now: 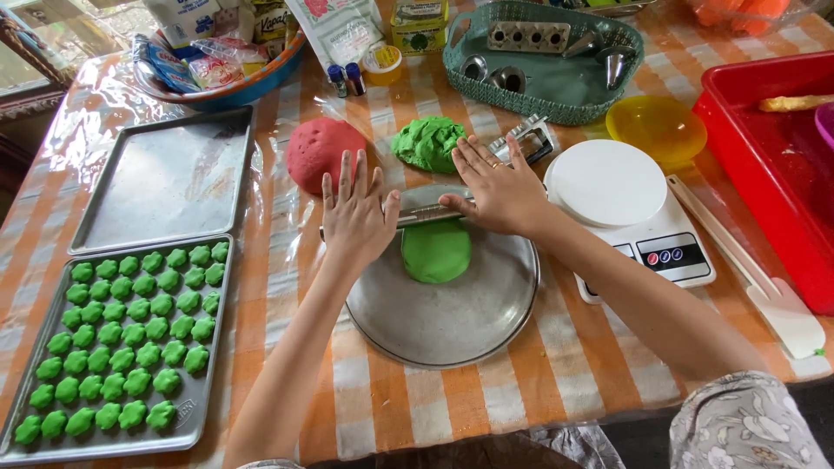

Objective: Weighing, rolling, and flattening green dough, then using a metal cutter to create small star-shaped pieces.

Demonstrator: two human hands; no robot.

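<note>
Here both flat hands, left hand (356, 217) and right hand (497, 189), press metal roller (427, 214) onto green dough (436, 252)

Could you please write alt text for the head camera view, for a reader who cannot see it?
Two bare hands, left hand and right hand, press a metal roller over flattened green dough on a round metal plate. A baking tray of small green dough pieces lies left, a white kitchen scale right.

Both hands press flat on a metal rolling pin (426, 214): the left hand (356, 217) on its left end, the right hand (495, 191) on its right end. The pin lies on flattened green dough (436, 252) on a round metal plate (452, 330). At the left, a tray (195, 408) holds small green cookies (122, 339).
</note>
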